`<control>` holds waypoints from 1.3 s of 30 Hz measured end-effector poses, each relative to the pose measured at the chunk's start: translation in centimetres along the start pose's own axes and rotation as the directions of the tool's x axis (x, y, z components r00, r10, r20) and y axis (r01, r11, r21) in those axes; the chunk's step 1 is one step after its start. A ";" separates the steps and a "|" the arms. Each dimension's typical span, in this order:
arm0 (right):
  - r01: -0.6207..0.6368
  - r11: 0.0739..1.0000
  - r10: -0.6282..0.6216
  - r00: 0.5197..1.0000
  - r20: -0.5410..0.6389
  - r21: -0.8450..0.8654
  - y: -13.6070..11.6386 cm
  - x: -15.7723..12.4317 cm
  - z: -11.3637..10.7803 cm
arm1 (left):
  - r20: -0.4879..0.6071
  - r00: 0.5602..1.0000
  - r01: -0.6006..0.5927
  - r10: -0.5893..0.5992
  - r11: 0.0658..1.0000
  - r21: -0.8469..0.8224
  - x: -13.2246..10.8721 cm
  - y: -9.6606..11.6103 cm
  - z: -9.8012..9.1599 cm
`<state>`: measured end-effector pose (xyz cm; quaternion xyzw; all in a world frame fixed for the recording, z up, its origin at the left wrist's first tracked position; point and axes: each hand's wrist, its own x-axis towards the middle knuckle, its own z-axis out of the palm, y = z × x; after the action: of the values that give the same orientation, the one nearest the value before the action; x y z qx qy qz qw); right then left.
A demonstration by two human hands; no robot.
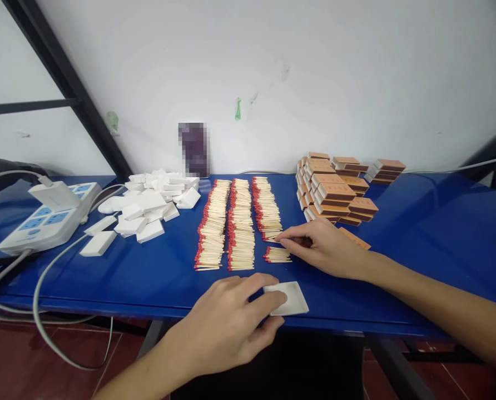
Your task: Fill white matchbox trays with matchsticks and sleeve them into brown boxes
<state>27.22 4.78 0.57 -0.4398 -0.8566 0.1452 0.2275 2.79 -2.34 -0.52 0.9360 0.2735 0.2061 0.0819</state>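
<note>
My left hand (227, 322) rests at the near edge of the blue table (418, 233), its fingers pinching an empty white matchbox tray (292, 297). My right hand (321, 247) lies on the table just right of the rows of red-tipped matches (239, 222). Its fingertips pinch at a small bundle of matches (277, 254) pulled off the near end of the right row.
A heap of white inner trays (152, 203) lies at the left. Stacked orange matchbox sleeves (335, 189) stand at the back right. A white power strip (50, 214) with cables sits at the far left edge. A black frame runs up the white wall.
</note>
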 end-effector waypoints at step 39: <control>-0.111 0.987 0.102 0.992 0.075 0.116 0.0 1.0 0.0 | -0.009 1.000 0.002 -0.002 1.000 0.006 0.0 0.0 0.0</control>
<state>26.68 5.63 0.85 -0.4652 -0.8289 0.2235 0.2159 2.79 -2.40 -0.52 0.9350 0.2753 0.2096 0.0779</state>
